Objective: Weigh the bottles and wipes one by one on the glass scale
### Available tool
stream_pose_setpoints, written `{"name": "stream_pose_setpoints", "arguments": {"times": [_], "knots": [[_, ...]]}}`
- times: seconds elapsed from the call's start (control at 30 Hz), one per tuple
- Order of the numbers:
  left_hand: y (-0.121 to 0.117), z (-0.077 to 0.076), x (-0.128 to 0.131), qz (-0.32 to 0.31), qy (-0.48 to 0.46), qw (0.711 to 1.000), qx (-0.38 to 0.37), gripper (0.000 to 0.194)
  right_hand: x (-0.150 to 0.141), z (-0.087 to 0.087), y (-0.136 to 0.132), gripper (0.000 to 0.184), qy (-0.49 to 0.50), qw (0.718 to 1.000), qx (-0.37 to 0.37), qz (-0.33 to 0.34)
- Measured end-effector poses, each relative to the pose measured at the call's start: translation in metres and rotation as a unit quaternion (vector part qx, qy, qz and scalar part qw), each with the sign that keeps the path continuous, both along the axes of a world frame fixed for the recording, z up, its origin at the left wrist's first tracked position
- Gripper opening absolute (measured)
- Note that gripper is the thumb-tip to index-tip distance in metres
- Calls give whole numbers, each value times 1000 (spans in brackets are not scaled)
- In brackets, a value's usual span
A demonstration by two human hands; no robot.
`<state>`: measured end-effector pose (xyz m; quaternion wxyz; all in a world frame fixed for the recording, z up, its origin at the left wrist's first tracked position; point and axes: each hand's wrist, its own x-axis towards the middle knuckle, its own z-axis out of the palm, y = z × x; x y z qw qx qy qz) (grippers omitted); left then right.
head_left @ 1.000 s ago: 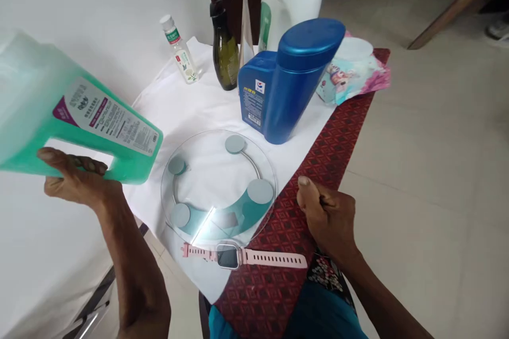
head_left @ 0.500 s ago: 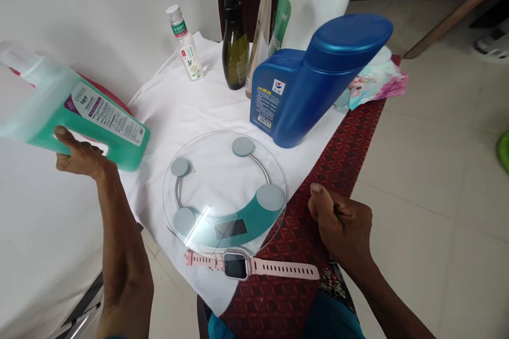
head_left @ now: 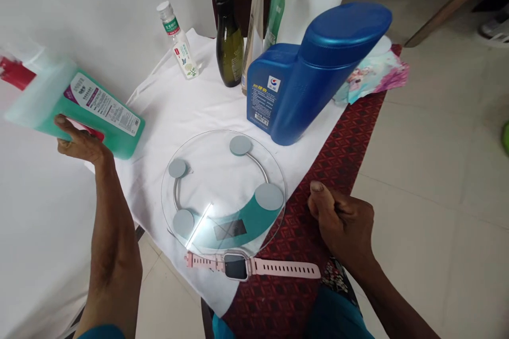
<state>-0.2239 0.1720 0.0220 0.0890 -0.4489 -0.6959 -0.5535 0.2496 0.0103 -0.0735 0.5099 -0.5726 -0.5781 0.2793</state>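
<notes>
Green jug [head_left: 101, 106] in left hand [head_left: 82, 141], apart from edge of scale [head_left: 230, 229]

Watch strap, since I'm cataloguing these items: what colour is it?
The watch strap is pale pink, best seen in the head view.

On the clear bottle [head_left: 183, 48] near the back-left edge of the table [head_left: 159, 111], we make out what look like the characters 东方树叶, white on a green band [head_left: 171, 26]; the red tag [head_left: 177, 52] below is too tiny for us. Toward the table's right edge, the blue jug [head_left: 314, 77] bears a red-and-blue logo [head_left: 274, 83], a blurred yellow line of print [head_left: 260, 88] and a barcode [head_left: 261, 117]. Over the left edge, the green jug [head_left: 127, 145] carries a purple-and-white label [head_left: 105, 103] whose small print we cannot read.
</notes>
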Motion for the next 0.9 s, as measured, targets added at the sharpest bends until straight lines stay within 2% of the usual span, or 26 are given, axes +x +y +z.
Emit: {"name": "stream_pose_setpoints", "arguments": {"times": [0.17,0.27,0.33,0.4,0.47,0.57,0.67,0.73,0.83,0.9], "knots": [[-5,-10,-1,87,-31,992,91,51,0,0,0,61,18,1000,-10,7],[-21,-5,19,126,67,969,200,67,1,0,0,60,24,1000,-9,9],[-31,3,44,115,141,953,242,80,2,0,-1,61,36,999,-4,12],[-37,11,79,32,180,961,210,78,3,0,-1,61,45,999,-1,15],[-35,13,120,-88,181,969,141,66,3,-2,-1,60,46,999,3,16],[-19,4,180,-229,118,966,25,65,4,-5,-1,60,45,999,10,15],[3,-11,229,-313,43,946,-78,72,6,-8,0,59,47,999,12,15],[16,-19,253,-367,10,921,-131,71,7,-8,1,57,51,998,17,22],[28,-21,274,-438,-24,881,-176,65,8,-8,2,54,55,997,36,37],[28,-18,278,-441,-46,877,-184,62,9,-7,4,52,57,997,47,40]]}}
